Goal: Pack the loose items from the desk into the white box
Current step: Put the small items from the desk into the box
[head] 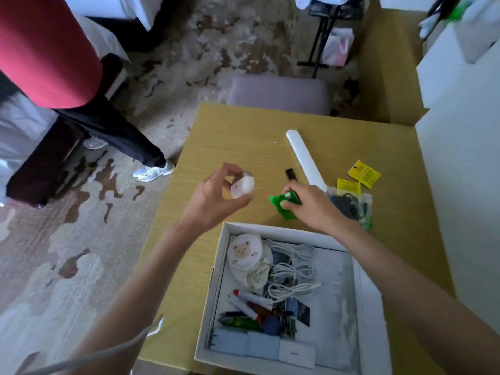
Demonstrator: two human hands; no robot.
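While my left hand [213, 196] hangs above the desk [243, 136], its grip is closed on a small white plug [242, 187], thumb under it and fingertips curled over the top, so the plug is lifted clear of the wood. My right hand [311, 207] is down at the desk, fingers pinched shut on a green packet [284, 205] that lies just beyond the far rim of the white box [273, 229]; I cannot tell whether the packet is off the surface. The box sits at the near edge of the desk, open, and already holds a bear-print cloth [247, 255] in its far left corner, coiled white cables [293, 274] beside that, two red-capped tubes [250, 300] and a green tube [239, 322] nearer me, and a row of pale blocks [259, 345] along the near wall. Loose on the desk past my right hand lie a long white bar [304, 158], a small black piece [290, 174] just beside it, two yellow sachets [359, 175] to the right, and a clear bag [351, 204] with dark cable in it, partly hidden by my wrist. Beyond the desk stands a grey chair [278, 93], and to the left a person's dark trouser leg [116, 131] crosses the patterned carpet.
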